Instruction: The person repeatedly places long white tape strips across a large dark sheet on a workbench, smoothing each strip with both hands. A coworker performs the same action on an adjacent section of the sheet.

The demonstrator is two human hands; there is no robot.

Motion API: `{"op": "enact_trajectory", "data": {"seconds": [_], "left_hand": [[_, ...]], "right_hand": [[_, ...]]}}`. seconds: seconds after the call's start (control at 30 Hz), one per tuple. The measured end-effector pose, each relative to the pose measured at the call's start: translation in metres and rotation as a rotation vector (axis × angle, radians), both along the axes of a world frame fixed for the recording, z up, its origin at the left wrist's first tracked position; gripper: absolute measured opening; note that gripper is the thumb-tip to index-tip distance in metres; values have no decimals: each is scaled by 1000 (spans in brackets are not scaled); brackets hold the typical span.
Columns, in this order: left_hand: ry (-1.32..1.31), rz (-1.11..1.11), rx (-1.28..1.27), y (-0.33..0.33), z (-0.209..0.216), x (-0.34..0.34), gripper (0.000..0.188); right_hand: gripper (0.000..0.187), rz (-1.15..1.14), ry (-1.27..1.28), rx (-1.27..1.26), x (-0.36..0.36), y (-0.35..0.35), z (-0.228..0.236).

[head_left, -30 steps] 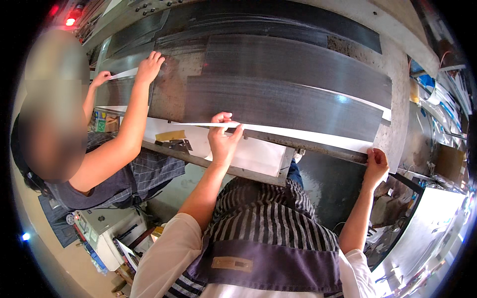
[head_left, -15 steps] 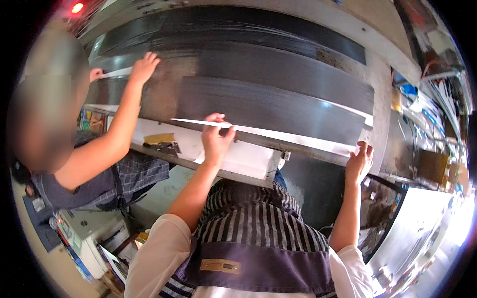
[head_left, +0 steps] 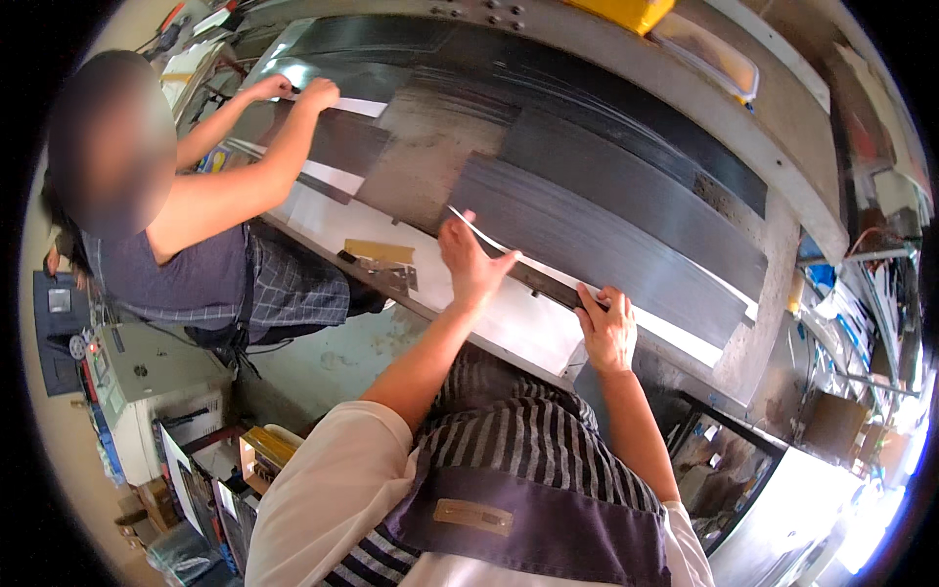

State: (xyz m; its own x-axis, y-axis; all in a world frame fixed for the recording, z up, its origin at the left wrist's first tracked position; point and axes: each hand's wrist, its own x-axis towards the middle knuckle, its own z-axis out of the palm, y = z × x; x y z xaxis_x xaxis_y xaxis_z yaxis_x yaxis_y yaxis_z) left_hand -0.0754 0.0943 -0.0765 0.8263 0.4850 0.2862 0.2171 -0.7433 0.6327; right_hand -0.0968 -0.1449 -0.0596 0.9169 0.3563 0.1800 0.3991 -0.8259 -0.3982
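Observation:
A long white strip [head_left: 497,247] runs along the near edge of a dark grey panel [head_left: 587,249], its pointed left end lifted and curling. My left hand [head_left: 471,262] has its fingers and thumb around the strip near that end. Further right, my right hand [head_left: 608,333] pinches at the near edge, thumb and fingers close together; a small dark bit shows between them. Beyond the right hand the strip [head_left: 680,339] lies flat along the panel. Whatever sits beneath my fingertips is hidden.
To the left, a co-worker's hands [head_left: 315,96] handle another white strip [head_left: 362,106]. More dark panels [head_left: 626,176] cover the metal worktable [head_left: 416,176]. Below its near edge is a white-lined tray [head_left: 528,328] with a tan piece [head_left: 380,251]. A yellow bin [head_left: 626,12] stands at the back.
My right hand has come left along the near edge, from the panel's right corner toward my left hand. The view has shifted, and the strip's left end now curls upward.

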Motion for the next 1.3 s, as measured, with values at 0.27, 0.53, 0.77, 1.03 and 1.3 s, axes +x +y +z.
{"op": "enact_trajectory", "data": {"seconds": [0.27, 0.53, 0.77, 1.03, 1.3], "left_hand": [[405, -21, 14, 99, 8, 22, 120], [448, -66, -2, 107, 0, 31, 105], [-2, -683, -46, 50, 30, -1, 26], [-89, -864, 169, 33, 1, -18, 34], [-71, -890, 191, 27, 14, -19, 34]], "right_hand": [[43, 29, -49, 38, -2, 3, -3], [40, 34, -64, 42, -2, -3, -12], [40, 22, -50, 55, -5, 2, -7], [34, -25, 38, 159, -4, -2, -8], [26, -763, -166, 340, -23, -150, -42]]}}
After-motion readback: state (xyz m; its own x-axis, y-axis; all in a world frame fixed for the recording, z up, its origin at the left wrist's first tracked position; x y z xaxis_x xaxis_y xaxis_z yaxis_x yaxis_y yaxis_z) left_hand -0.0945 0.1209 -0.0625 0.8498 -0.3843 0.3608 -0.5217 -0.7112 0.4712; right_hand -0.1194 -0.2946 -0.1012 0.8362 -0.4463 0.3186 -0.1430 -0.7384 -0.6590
